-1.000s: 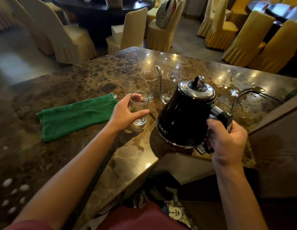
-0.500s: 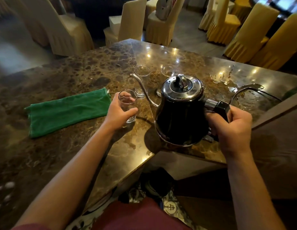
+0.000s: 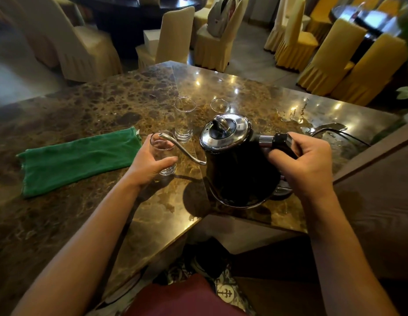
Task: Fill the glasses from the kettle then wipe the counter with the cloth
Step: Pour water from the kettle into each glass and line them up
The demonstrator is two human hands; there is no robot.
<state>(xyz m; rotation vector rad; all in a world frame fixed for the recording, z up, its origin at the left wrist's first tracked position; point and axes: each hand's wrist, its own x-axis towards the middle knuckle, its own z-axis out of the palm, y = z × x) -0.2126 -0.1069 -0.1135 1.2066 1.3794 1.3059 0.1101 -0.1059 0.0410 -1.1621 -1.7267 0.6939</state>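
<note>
Tilted kettle (image 3: 235, 160), gooseneck spout over glass (image 3: 163, 153)

A restaurant or banquet hall, judging by the furnishings. Rows of chairs (image 3: 330, 53) in pleated yellow and cream covers, drawn up around dark round tables (image 3: 139, 5) with glossy tops. Closer in, a polished brown marble counter (image 3: 107, 106) like a service bar, with several matching glasses (image 3: 184, 119) set out on it. Tiled floor between the tables.
</note>
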